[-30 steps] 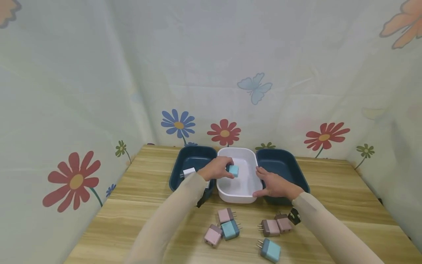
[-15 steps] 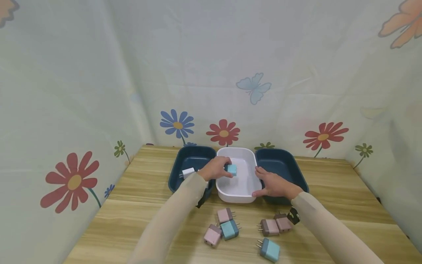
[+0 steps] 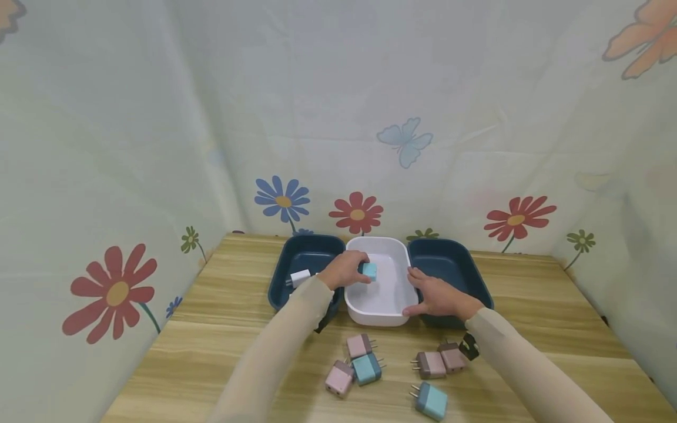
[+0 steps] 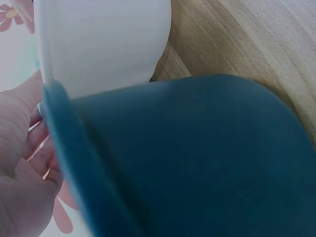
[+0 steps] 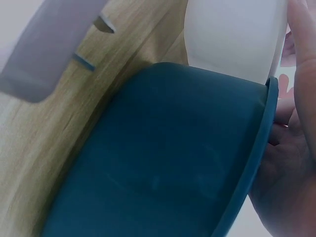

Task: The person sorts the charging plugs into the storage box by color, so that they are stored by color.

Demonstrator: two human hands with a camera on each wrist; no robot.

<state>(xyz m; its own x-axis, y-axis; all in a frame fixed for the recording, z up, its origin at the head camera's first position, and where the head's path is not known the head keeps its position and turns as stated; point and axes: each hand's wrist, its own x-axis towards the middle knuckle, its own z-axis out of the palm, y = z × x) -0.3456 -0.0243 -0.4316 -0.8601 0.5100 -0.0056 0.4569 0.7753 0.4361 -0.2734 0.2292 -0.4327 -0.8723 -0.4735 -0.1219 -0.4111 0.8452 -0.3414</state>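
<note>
My left hand [image 3: 345,268] pinches a light blue plug charger [image 3: 370,271] over the left side of the white tray [image 3: 388,302]. In the left wrist view the left hand [image 4: 22,153] is partly hidden behind the tray rims, and the charger barely shows. My right hand [image 3: 438,295] rests on the white tray's right rim, its fingers spread and fairly straight, the thumb at the front corner. The right wrist view shows that hand [image 5: 291,143] beside the white tray [image 5: 232,39] and the dark blue tray [image 5: 163,148].
A dark blue tray [image 3: 282,258] with white chargers [image 3: 300,277] adjoins on the left; another dark blue tray [image 3: 465,264] adjoins on the right. Pink chargers [image 3: 338,379] and blue chargers [image 3: 432,402] lie on the wooden table [image 3: 211,329] in front. A flowered curtain hangs behind.
</note>
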